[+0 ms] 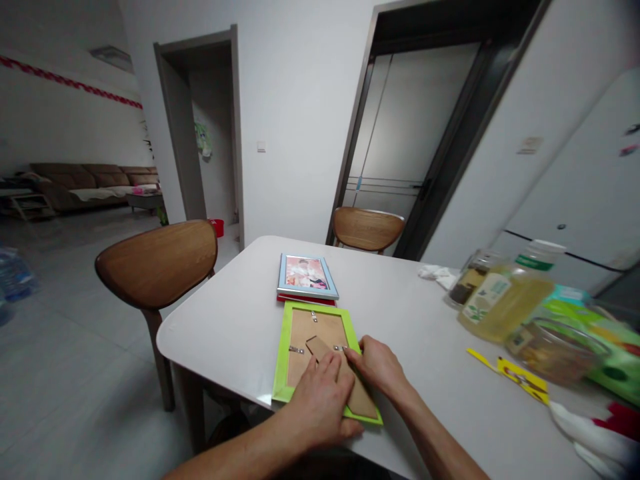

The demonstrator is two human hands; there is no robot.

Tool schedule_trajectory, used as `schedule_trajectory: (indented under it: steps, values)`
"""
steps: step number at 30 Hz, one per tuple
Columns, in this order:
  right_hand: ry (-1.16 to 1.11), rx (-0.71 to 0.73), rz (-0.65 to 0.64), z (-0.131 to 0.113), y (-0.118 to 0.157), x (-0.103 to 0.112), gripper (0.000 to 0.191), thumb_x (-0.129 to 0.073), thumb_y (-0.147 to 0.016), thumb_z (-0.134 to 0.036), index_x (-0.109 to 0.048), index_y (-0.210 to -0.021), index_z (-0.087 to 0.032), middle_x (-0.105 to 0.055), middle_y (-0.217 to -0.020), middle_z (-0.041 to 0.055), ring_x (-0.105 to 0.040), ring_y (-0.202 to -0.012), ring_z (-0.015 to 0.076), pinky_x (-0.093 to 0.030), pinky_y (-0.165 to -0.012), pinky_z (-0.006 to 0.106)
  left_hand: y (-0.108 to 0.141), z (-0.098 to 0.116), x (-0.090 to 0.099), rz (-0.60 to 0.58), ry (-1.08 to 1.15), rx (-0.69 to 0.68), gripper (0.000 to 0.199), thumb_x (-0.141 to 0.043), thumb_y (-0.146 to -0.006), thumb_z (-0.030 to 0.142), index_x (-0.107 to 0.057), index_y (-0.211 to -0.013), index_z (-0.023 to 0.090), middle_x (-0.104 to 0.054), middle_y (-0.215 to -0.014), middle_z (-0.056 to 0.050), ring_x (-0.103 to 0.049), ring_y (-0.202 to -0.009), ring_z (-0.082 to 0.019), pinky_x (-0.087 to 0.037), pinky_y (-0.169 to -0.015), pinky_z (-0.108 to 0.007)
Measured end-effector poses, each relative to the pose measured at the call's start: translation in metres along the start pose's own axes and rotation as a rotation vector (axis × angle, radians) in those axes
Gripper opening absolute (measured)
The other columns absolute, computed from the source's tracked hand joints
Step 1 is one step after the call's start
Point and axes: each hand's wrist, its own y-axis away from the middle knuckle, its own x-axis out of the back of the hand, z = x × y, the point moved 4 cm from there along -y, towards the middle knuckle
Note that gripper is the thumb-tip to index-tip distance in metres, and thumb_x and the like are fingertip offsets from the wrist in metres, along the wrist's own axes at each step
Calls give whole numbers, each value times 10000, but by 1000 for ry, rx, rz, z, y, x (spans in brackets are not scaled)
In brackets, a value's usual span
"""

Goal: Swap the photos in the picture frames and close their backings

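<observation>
A green picture frame [281, 360] lies face down near the table's front edge, its brown backing board [303, 327] upward. Small metal clips [296, 349] sit on the board, and a brown stand leg [315, 345] lies slanting across it. My left hand [323, 400] presses on the board and leg with bent fingers, its thumb by the frame's lower edge. At the frame's right side, my right hand [380, 367] grips the border, a fingertip at the right-hand clip. Just behind lies a blue picture frame [307, 275] with a pink picture, stacked on something red.
On the right of the white table [215, 320] stand a bottle of yellowish liquid [505, 300], a dark-filled jar [470, 277], a clear bowl [555, 353] and a green packet [620, 360]. A yellow strip [523, 380] lies nearby. Wooden chairs [160, 263] stand left and behind.
</observation>
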Motion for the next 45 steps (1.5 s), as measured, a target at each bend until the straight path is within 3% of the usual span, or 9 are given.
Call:
schedule_trajectory:
  steps: [8,12,16,20,25,28,33,38,45]
  values:
    - [-116,-31,39,0,6,12,314,-479,-637,-275,-515,-893,-97,-616,-655,98,-569,-621,190,-382,-541,263,10,14,1,40,16,-17,726,-610,-636,365,-261,-1242,169,-230,-1352,-161,-186,-1236,-304,-183,-976,-508]
    - [-671,-67,7,-11,19,42,471,-445,-671,-306,-406,-1107,-133,-587,-624,5,-544,-532,129,-399,-476,221,6,23,22,147,64,-34,755,-572,-610,163,-216,-1275,159,-195,-1365,-156,-166,-1242,-300,-214,-984,-473]
    - [-1169,-68,8,-32,31,65,561,-427,-696,-399,-329,-1208,-191,-608,-798,34,-571,-632,142,-448,-519,245,3,25,57,439,272,-66,628,-417,-672,54,-243,-1266,156,-295,-1333,-107,-245,-1227,-216,-233,-1006,-379]
    - [-1092,-137,19,-27,37,43,574,-469,-686,-407,-372,-1192,-155,-581,-959,91,-569,-789,171,-468,-576,258,3,11,75,697,673,71,482,-375,-769,115,-270,-1234,191,-461,-1208,-59,-433,-1100,-175,-340,-942,-325]
    - [-1188,-237,-181,-11,48,-2,629,-458,-715,-424,-265,-1255,-164,-605,-942,84,-602,-714,150,-478,-603,273,-2,-3,60,823,1092,214,373,-392,-771,163,-337,-1140,178,-536,-1088,-56,-527,-977,-168,-417,-861,-299]
    - [-1327,-268,-136,0,52,-4,755,-517,-685,-399,-151,-1299,-155,-625,-897,62,-610,-671,146,-482,-604,265,-8,-7,56,867,1185,248,444,-445,-728,150,-313,-1150,189,-499,-1141,-57,-500,-1019,-168,-397,-889,-299]
    - [-1186,-395,85,53,36,15,702,-544,-643,-314,-279,-1264,-123,-618,-949,81,-608,-702,162,-485,-613,258,-31,-10,43,644,1195,202,625,-564,-631,116,-291,-1191,172,-509,-1146,-65,-503,-1015,-180,-399,-885,-303]
    - [-639,-340,196,114,2,36,497,-470,-659,-261,-481,-1132,-108,-624,-970,96,-605,-713,154,-464,-608,243,-58,-17,0,416,935,312,619,-630,-608,172,-377,-1170,114,-553,-1103,-84,-529,-965,-199,-416,-852,-304]
    - [-316,-282,217,143,-32,42,436,-442,-649,-260,-570,-1044,-127,-648,-864,87,-590,-709,173,-422,-614,257,-90,-8,-8,288,341,283,508,-583,-673,343,-427,-1117,151,-589,-992,-69,-526,-908,-226,-429,-775,-306]
